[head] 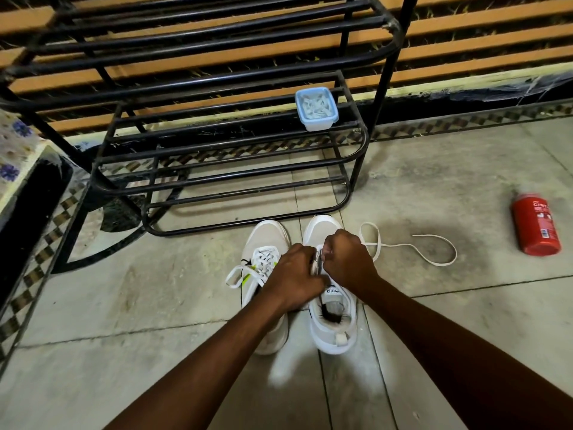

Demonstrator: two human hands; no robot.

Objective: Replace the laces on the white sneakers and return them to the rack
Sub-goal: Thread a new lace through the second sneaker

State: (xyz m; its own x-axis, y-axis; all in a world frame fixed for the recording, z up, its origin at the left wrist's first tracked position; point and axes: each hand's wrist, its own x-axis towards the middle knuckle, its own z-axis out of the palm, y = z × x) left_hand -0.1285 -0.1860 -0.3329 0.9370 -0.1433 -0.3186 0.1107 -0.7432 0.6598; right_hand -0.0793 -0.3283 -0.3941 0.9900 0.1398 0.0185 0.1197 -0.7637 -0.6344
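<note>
Right sneaker [334, 338] stands on the floor [124, 305] just in front of the rack [366, 141], with its toe toward the lowest shelf. Left sneaker [266, 240] stands beside it, almost touching, also toe to the rack. It is laced through, and a loop of its white lace lies over its outer side.

Both hands are over the middle of the right sneaker and hide its eyelet rows. The left hand [294, 274] has curled fingers on the inner edge of the upper and grips there. The right hand [347, 259] is closed to a fist-like pinch at the same place. What its fingertips hold is too hidden to be sure, but the loose lace [395, 245] comes out from under this hand. This lace runs over the floor away to the right of the rack and ends in 1 wide open curve.

The left forearm crosses over the heel part of the left sneaker and covers it.

On the upper small shelf of the rack, at its right end, sits a box [316, 110] with a blue rim and white pieces inside. A red bottle [535, 228] lies on its side on the floor, well apart to the right of the rack and beyond the lace.
</note>
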